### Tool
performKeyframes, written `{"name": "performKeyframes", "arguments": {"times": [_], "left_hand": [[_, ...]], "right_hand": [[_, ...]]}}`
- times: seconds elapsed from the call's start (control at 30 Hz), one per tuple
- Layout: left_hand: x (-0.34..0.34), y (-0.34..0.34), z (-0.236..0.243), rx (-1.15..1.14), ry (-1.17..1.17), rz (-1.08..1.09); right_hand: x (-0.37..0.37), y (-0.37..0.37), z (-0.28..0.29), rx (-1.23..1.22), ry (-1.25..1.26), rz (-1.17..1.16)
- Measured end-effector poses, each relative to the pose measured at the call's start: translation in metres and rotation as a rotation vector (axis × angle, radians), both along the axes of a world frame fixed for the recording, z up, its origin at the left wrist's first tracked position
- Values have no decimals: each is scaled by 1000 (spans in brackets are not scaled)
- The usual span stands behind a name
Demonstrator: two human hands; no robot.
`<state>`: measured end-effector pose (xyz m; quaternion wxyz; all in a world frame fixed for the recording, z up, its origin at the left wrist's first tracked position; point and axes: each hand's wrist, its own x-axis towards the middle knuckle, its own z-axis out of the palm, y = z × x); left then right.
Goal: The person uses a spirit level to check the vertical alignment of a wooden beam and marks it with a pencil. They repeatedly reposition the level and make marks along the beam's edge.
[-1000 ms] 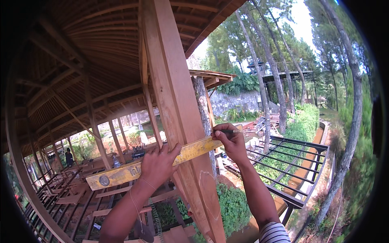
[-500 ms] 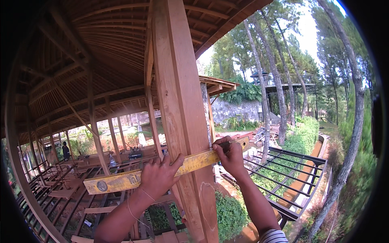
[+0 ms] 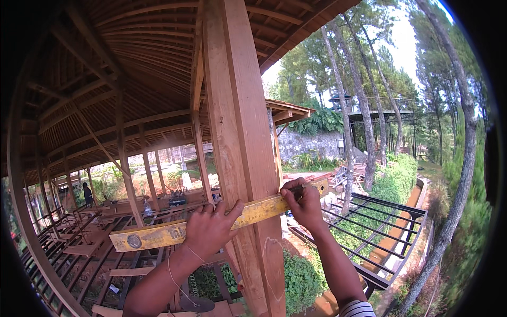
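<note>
A worn yellow spirit level (image 3: pixel 153 236) lies across a tall brown wooden post (image 3: pixel 253 121), tilted with its right end higher. My left hand (image 3: pixel 212 228) is closed over the level's middle, pressing it to the post, with the thumb along its face. At the post's right edge, my right hand (image 3: pixel 303 203) is closed in a pinch just at the level's upper edge. What sits between those fingertips, if anything, is too small to make out. The level's right end (image 3: pixel 321 186) sticks out past my right hand. A thin cord hangs around my left wrist.
An open frame of dark beams (image 3: pixel 127 259) with loose boards spreads below left. Right of the post stands a black metal frame (image 3: pixel 369 238) above a hedge (image 3: pixel 388 185) and a brown water channel. A wooden roof (image 3: pixel 153 47) arches overhead. Another person (image 3: pixel 87 194) stands far left.
The view has shifted slightly, so the post and hands sit a little further right. Both hands keep their places on the level and post.
</note>
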<state>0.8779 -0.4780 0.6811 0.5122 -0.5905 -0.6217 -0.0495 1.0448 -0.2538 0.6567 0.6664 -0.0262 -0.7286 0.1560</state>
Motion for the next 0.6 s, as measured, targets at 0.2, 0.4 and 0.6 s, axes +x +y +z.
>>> {"name": "performKeyframes", "arguments": {"times": [0.2,0.4,0.6], "left_hand": [[0,2,-1,1,3,-4],[-3,2,-2,19,17,-12],[-2,1,-2,13,5,-5]], "right_hand": [[2,-2,-1,9,-5,-32],[2,-1,-2,23,-6,-11],[1,-1,-3,30,1,-13]]}}
